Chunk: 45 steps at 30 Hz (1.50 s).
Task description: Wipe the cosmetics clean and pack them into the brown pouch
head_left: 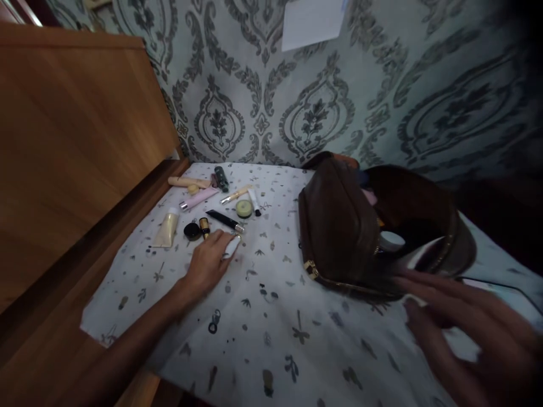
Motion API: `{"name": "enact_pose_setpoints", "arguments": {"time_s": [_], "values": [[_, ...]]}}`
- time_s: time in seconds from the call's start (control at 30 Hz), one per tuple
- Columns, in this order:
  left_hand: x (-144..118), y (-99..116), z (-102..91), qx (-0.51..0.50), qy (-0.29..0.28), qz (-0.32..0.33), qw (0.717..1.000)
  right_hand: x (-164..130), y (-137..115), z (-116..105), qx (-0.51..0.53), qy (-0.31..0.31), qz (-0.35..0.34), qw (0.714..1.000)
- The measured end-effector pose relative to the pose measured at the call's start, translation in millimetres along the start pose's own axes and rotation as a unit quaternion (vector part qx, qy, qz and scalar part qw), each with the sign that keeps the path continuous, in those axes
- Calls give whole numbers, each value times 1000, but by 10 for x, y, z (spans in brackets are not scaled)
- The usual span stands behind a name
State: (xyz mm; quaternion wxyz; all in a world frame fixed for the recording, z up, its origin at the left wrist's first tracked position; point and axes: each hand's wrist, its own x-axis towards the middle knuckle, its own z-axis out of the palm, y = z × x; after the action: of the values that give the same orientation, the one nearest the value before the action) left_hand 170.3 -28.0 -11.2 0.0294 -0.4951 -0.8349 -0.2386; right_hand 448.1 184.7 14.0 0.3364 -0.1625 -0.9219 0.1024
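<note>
My left hand (208, 259) is closed on a small white tube (232, 247), low over the cloth. Beyond its fingers lie a black tube (224, 220), a small brown-and-gold bottle (204, 226) and a round black jar (192, 231). On the right, my right hand (470, 322) is blurred, its fingers stretched out and thumb apart at the front of a brown bag (339, 226). Nothing shows clearly between those fingers. The bag stands unzipped, with a white round lid (391, 241) visible inside.
A cream tube (166, 228), a pink tube (199, 198), a yellow-green round pot (244, 208) and a dark green bottle (221, 178) lie on the patterned cloth (271, 316). A phone (504, 294) rests beside the bag. A wooden cabinet (80, 124) stands left.
</note>
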Motion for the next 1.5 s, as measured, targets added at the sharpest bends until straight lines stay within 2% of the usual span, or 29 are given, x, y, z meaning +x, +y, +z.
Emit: {"name": "enact_pose_setpoints", "arguments": {"time_s": [0.13, 0.27, 0.37, 0.5, 0.63, 0.73, 0.8, 0.93, 1.13, 1.2, 1.5], "values": [[195, -150, -88, 116, -26, -23, 993, 40, -311, 269, 66, -36, -101, 992], [437, -163, -143, 167, -71, -46, 982, 104, -521, 635, 167, -62, -94, 980], [512, -94, -119, 183, -98, -29, 978, 212, -652, 852, 233, -127, -42, 963], [419, 18, -25, 176, -107, 5, 978, 356, -806, 1097, 315, -183, 52, 930], [292, 31, 56, 191, -108, 3, 976, 414, -902, 1347, 430, -235, 194, 850], [267, 2, 98, 206, -111, 5, 972, 422, -941, 1493, 486, -227, 269, 800], [273, -10, 119, 215, -114, 8, 970, 414, -952, 1547, 504, -207, 283, 789], [281, -3, 136, 225, -118, 12, 967, 360, -948, 1562, 498, -195, 252, 807], [256, 34, 80, 233, -110, 2, 966, 280, -939, 1576, 413, -170, 139, 884], [254, 42, 63, 230, -103, -3, 968, 273, -934, 1583, 390, -165, 113, 899], [260, -28, -12, 201, -56, -11, 978, 292, -944, 1519, 363, -172, 96, 911]]}}
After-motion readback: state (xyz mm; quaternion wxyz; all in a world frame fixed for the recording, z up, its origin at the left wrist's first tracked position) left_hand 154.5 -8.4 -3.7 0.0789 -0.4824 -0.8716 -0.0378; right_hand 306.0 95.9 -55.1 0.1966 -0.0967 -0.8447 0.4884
